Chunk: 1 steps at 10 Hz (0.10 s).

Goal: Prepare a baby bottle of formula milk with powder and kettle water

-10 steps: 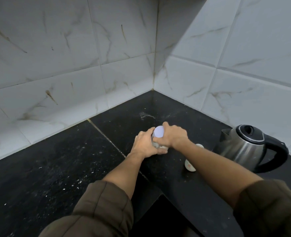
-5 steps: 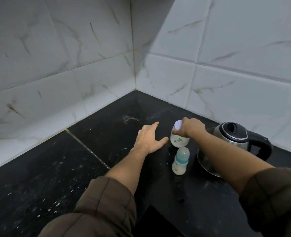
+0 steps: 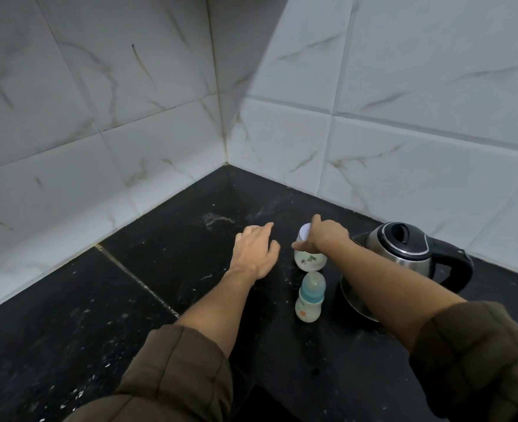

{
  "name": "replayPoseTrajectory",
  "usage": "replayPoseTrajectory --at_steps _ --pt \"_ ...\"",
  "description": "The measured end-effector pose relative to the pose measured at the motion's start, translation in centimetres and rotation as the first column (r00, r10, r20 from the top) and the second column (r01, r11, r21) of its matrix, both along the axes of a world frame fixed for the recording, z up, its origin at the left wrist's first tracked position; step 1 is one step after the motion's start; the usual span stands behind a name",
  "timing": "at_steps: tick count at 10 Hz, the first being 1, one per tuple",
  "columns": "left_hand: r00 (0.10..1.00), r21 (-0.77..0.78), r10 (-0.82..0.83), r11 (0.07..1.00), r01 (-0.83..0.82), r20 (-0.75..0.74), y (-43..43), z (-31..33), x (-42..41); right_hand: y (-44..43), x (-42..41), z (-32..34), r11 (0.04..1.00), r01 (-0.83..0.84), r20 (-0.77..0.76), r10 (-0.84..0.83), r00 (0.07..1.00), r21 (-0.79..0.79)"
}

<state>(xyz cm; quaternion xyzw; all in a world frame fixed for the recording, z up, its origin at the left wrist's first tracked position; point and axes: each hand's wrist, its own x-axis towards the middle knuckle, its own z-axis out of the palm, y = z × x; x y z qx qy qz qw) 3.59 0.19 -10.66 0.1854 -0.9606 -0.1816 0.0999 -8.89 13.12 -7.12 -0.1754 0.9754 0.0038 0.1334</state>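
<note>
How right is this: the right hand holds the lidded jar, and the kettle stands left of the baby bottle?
One error: in the head view the kettle stands right of the baby bottle. The right hand does hold the lidded jar.

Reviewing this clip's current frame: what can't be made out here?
Head view:
1. Small white jar with pale lid: the right hand gripping it hides its top; print too small.
2. Steel kettle with black lid: right forearm covers its lower side; water level hidden by closed lid.
3. Teal-capped baby bottle: label unreadable, too small.

On the counter (image 3: pixel 160 269), bottle (image 3: pixel 310 296) stands before jar (image 3: pixel 309 261), kettle (image 3: pixel 403 248) to their right.
</note>
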Motion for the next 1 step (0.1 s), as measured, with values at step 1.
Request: replayPoseTrajectory --at_steps 1 --pt "0.994 -0.103 0.042 0.993 -0.053 -0.105 0.15 1.64 -0.79 -0.19 0.38 1.10 0.992 -0.084 -0.125 0.071 0.990 -0.099"
